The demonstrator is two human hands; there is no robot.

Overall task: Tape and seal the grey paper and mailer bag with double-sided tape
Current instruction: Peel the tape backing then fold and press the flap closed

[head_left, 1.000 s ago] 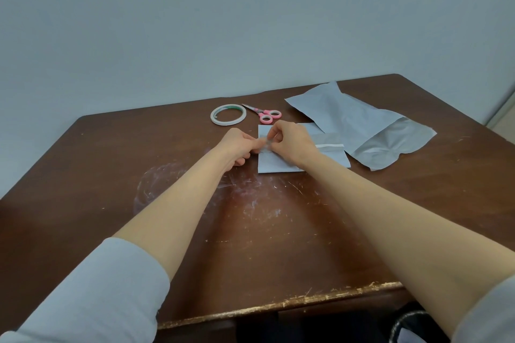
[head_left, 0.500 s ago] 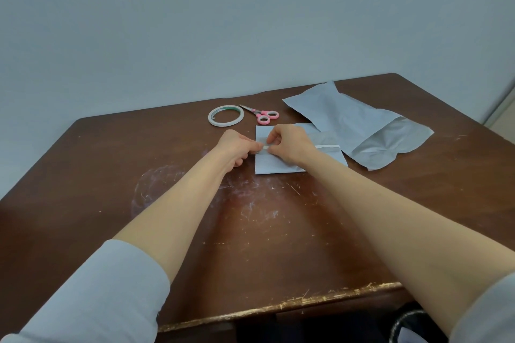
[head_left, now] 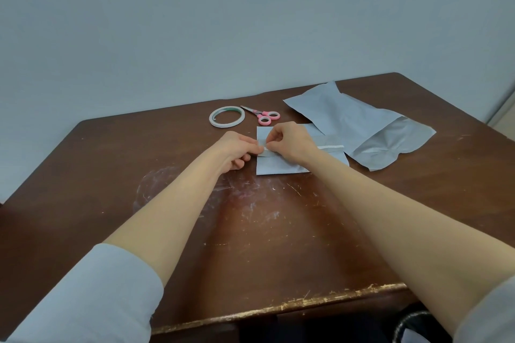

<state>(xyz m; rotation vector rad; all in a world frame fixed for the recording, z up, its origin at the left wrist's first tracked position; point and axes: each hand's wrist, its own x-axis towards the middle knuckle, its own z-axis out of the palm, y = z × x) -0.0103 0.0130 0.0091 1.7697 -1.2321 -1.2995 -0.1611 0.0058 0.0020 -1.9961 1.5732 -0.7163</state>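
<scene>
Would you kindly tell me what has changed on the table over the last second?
Hardly anything: the left hand and right hand keep pinching the left end of the white tape strip on the grey paper, with no clear shift and no grip released. The tape roll, scissors and mailer bag stayed put.

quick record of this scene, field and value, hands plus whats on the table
left hand: pinches left end of strip
right hand: pinches the same end, over the paper
paper: flat on table, strip across it
bag: right of paper, untouched
roll: flat, beyond left hand
scissors: closed, right of roll
</scene>
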